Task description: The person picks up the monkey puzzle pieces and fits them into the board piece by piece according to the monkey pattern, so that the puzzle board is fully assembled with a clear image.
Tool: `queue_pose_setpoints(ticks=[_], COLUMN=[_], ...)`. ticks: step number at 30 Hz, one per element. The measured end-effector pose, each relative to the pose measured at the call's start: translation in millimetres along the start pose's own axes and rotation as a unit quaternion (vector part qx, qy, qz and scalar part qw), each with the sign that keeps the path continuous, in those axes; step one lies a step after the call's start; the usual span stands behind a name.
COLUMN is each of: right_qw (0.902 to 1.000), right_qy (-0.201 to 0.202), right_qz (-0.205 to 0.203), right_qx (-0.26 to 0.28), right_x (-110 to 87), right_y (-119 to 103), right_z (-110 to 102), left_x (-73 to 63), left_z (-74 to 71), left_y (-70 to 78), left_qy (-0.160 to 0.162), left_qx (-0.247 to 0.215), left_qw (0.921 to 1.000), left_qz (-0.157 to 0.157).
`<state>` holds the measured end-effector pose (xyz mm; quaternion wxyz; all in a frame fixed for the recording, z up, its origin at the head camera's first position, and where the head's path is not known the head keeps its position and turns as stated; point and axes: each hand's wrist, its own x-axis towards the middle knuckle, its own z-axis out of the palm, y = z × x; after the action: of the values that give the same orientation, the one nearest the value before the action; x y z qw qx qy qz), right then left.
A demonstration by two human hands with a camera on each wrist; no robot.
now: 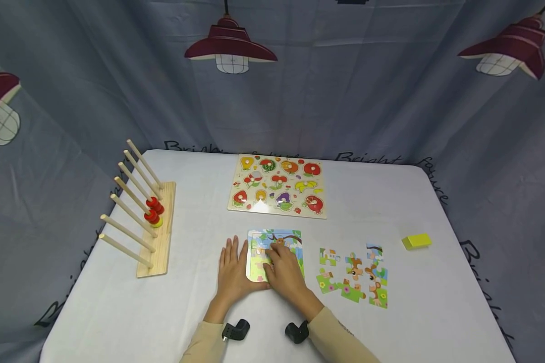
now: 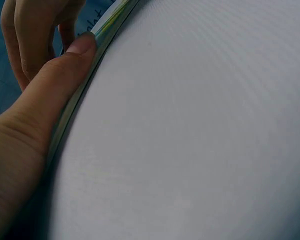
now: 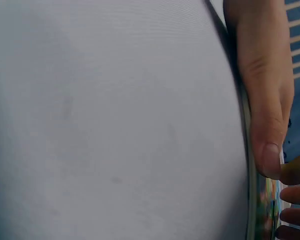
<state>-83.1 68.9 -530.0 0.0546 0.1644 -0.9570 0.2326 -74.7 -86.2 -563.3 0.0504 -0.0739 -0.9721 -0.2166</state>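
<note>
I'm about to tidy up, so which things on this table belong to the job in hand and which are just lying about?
Likely in the job:
jigsaw board, right hand on it, left hand at its edge
loose jigsaw pieces

Apparently just lying about:
fruit board
peg stand with red and yellow rings
yellow block

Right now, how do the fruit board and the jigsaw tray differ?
Size: the fruit board is wider than the jigsaw tray. Picture: the fruit board shows separate fruits, the jigsaw tray one scene. State: the right hand partly covers the jigsaw tray, not the fruit board. Both lie on the table.
</note>
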Motion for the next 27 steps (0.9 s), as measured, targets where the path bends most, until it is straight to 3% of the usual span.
queue_pose_setpoints(ticks=[5,18,27], right_qw=[0.9997,0.9992,0.9968], right_qy=[-0.017,-0.018,-0.058], right_qz=[-0.007,-0.022,-0.026], right_qx=[-0.014,-0.027,-0.049], right_x=[-5.5,-6.0,-6.6], right_y=[-2.1,2.8,0.0], right_z=[3.0,4.8,7.6], left_x=[-0.6,-0.4,0.1], left_z=[-0.4,-1.9,-2.0], left_y=[0.4,1.4,-0.2], left_qy=[0.008,-0.011,-0.023], left_qx=[0.009,0.0,0.001], left_qw=[0.9999,0.9999,0.9997], left_qz=[0.005,-0.001,-0.008])
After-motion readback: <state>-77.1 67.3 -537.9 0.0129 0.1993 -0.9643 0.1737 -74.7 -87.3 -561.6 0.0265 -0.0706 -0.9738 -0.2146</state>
